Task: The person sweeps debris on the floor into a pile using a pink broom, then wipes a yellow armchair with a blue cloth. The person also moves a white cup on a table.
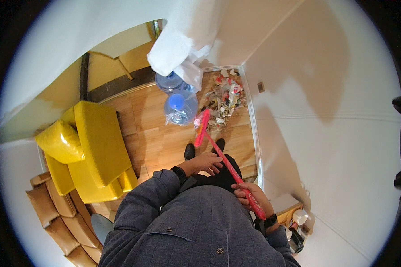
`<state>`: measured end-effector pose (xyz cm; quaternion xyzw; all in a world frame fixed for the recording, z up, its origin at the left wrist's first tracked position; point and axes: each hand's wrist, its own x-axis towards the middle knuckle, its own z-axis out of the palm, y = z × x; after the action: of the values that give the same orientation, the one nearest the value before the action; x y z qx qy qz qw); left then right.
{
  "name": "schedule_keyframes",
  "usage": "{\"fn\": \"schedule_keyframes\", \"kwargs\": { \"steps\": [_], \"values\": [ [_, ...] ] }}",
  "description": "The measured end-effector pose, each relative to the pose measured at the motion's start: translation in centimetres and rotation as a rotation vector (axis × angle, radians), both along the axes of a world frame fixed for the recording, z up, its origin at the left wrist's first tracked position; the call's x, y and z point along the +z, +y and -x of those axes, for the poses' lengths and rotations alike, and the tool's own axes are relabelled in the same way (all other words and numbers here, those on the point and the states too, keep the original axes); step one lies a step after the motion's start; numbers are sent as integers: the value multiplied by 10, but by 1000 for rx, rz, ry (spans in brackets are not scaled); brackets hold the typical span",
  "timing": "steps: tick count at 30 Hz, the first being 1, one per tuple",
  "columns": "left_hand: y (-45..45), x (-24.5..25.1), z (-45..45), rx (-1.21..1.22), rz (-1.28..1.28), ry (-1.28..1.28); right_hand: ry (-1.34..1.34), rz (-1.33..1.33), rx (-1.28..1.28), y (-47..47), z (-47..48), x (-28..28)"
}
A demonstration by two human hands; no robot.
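My right hand [250,196] is closed around the red handle of a broom [233,173], close to its upper end. The handle slants away from me to a red broom head [202,128] low at the floor, just in front of my black shoes. Beside the middle of the handle is my left hand [204,163], fingers apart and fingertips close to it, without a grip. Past the broom head, a heap of mixed litter [225,96], with paper scraps and bits of plastic, spreads over the wood floor [153,120] along the wall.
Two large blue water bottles [178,108] stand left of the litter, partly under white hanging cloth or plastic [177,50]. A yellow armchair [100,147] and a brown sofa [67,220] are at left. To my right are a white wall [320,143] and a small shelf holding items [289,208].
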<state>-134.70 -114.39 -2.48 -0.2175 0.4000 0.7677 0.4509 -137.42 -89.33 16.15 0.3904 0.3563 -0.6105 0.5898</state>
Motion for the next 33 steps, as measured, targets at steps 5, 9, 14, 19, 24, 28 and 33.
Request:
{"fn": "schedule_keyframes", "kwargs": {
  "steps": [5,9,14,19,24,28,33],
  "values": [
    [-2,-20,-29,117,63,-141,-138,132,227,-14,30,-36],
    [18,-36,-46,303,120,-291,-173,239,461,-25,50,-99],
    [45,-60,-39,673,253,-401,-430,356,369,-57,76,-209],
    [73,-79,2,764,336,-456,-515,310,190,-46,104,-245],
    [126,-79,71,652,317,-306,-549,296,-32,18,166,-217],
    [163,-62,139,578,260,-204,-559,294,-188,64,226,-189],
    [176,-45,191,492,215,-105,-211,194,1,86,265,-164]
  ]
}}
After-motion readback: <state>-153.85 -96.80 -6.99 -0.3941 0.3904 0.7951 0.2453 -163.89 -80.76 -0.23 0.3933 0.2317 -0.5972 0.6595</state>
